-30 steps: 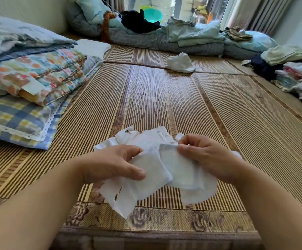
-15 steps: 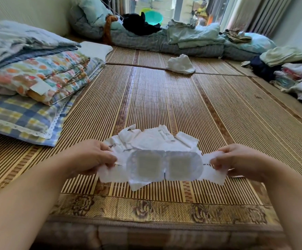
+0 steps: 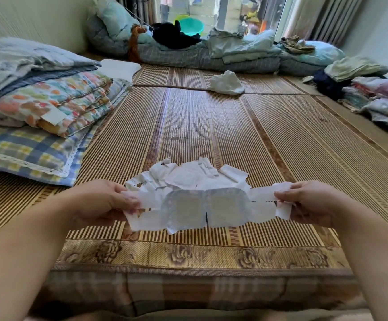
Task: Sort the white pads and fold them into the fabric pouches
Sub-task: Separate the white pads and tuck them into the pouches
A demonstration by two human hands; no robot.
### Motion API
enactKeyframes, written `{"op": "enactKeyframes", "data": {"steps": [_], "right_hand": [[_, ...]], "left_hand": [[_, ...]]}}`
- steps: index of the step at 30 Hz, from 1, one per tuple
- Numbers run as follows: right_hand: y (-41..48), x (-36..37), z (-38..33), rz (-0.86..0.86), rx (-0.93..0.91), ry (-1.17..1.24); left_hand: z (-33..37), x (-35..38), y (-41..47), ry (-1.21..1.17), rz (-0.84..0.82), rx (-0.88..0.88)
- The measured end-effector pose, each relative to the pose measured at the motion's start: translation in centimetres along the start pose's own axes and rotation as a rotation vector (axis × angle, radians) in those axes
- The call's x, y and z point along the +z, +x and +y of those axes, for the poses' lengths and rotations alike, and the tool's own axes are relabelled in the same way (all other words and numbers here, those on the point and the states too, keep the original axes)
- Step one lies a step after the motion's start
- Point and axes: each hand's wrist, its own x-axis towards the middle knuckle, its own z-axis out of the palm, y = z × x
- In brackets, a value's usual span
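A white pad (image 3: 205, 208) with two padded squares and side flaps is stretched flat between my hands, just above the bamboo mat (image 3: 211, 126). My left hand (image 3: 100, 205) pinches its left flap and my right hand (image 3: 313, 202) pinches its right flap. Right behind it, a loose pile of more white pads (image 3: 188, 177) lies on the mat. A crumpled white cloth (image 3: 226, 83) lies far back on the mat; I cannot tell whether it is a pouch.
A stack of folded quilts and a checked pillow (image 3: 37, 117) fills the left side. Rolled bedding (image 3: 211, 52) lines the far end. Folded clothes (image 3: 373, 96) are piled at the right. The mat's flowered border (image 3: 188, 253) runs along the near edge.
The pad was folded between my hands held close together. My hands have drawn apart sideways and the pad is now opened out flat and taut.
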Motion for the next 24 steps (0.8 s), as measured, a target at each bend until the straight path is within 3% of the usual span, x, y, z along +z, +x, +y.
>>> {"op": "enactKeyframes", "data": {"steps": [6, 15, 19, 24], "right_hand": [[0.6, 3.6, -0.8, 0.194, -0.117, -0.121], [0.6, 11.1, -2.4, 0.021, -0.215, -0.282], [0.3, 12.0, -2.6, -0.044, -0.15, -0.307], [0.1, 11.3, -2.7, -0.161, -0.047, -0.21]], "left_hand": [[0.9, 2.1, 0.9, -0.043, 0.147, 0.045], [3.2, 7.0, 2.6, -0.161, 0.081, 0.118], [3.5, 9.6, 3.3, -0.046, 0.116, 0.172], [4.4, 11.2, 3.8, -0.063, 0.031, 0.083]]}}
